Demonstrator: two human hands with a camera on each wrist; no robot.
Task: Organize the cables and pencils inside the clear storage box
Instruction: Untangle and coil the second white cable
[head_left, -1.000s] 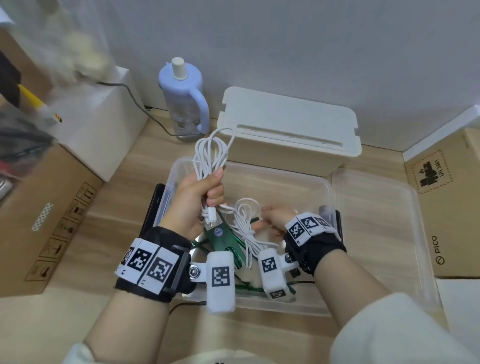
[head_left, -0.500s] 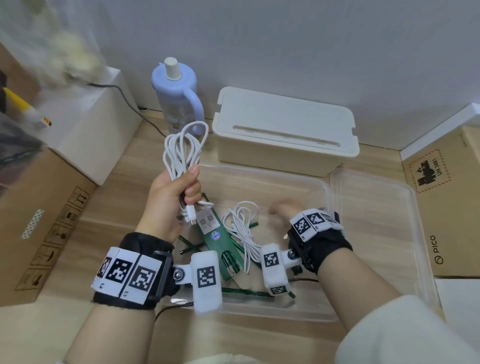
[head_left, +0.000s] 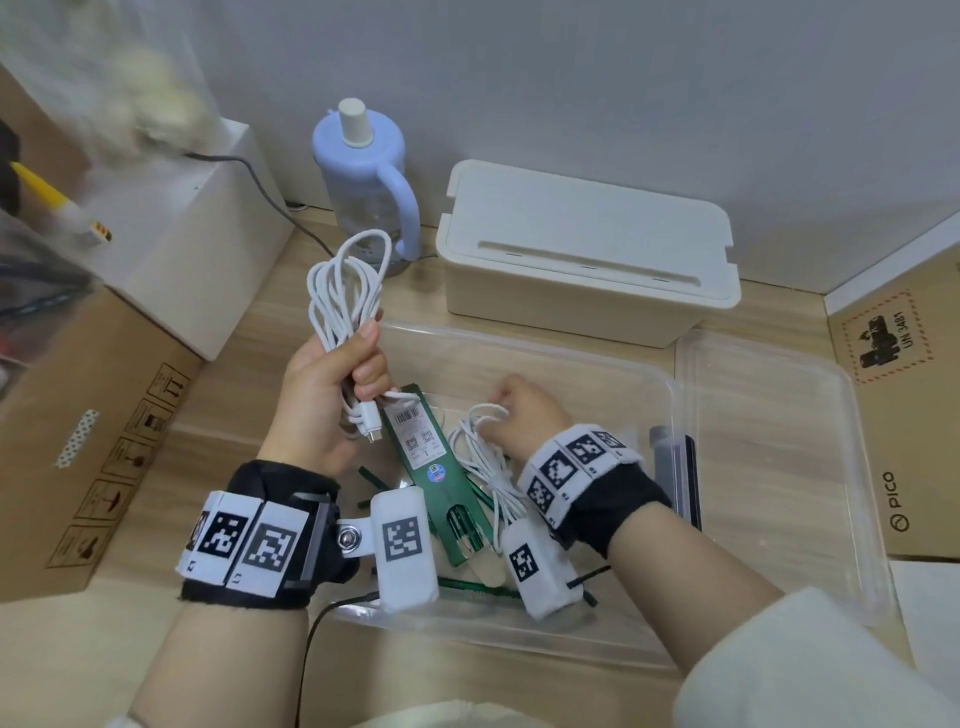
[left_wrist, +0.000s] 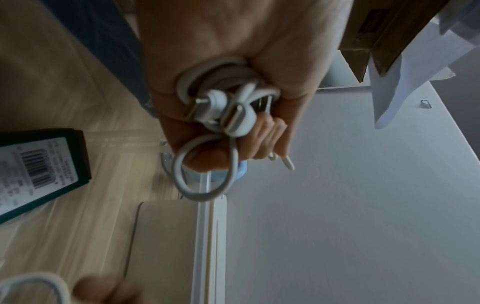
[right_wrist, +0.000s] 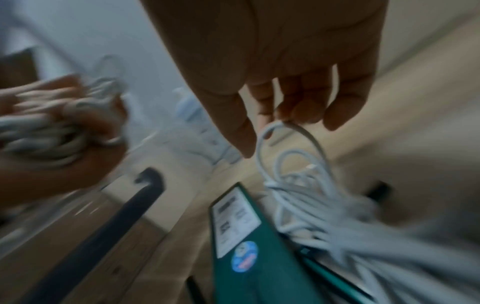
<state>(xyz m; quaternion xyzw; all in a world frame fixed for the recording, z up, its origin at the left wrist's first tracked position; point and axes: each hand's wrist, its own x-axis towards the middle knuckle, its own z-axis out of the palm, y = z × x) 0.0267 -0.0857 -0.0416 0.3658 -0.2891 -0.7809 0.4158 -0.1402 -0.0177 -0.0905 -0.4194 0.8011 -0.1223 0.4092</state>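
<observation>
My left hand (head_left: 332, 395) is wrapped tight around a bundled white cable (head_left: 347, 291), fist closed about the middle of the coil with the loops standing up above my knuckles and the plugs (left_wrist: 223, 111) poking out below; it hangs over the left end of the clear storage box (head_left: 670, 415). My right hand (head_left: 524, 410) is down inside the box, its fingertips (right_wrist: 298, 111) pinching the top loop of a second white cable (head_left: 483, 457) that lies loosely heaped beside the green pencil pack (head_left: 436, 467). Both cables look light and floppy, so I judge a pinch on one strand will only drag the heap out into a tangle; better to gather several loops together at the waist, as the left hand does. The pencil pack looks stiff and flat, easy to take by its long edges. Loose green pencils (head_left: 467, 582) lie on the box floor near my wrists; thin and likely to roll, they want a pinch at mid-length.
</observation>
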